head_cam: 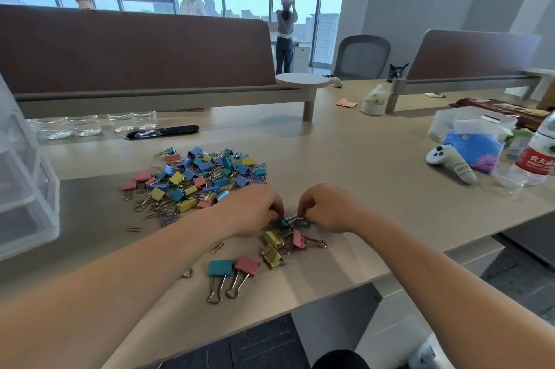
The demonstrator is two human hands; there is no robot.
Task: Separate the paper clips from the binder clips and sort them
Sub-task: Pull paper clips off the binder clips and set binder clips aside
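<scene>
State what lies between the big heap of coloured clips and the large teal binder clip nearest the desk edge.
Head view: the person's left forearm crosses that stretch, and one silver wire paper clip lies beside it.

A person's left hand [255,209] and right hand [327,211] are pinching teal binder clips [283,223] on a beige desk [375,176], just in front of a mixed clip pile [204,179], with yellow binder clips [273,245] and a loose paper clip [216,247] lying nearer the desk edge.
</scene>
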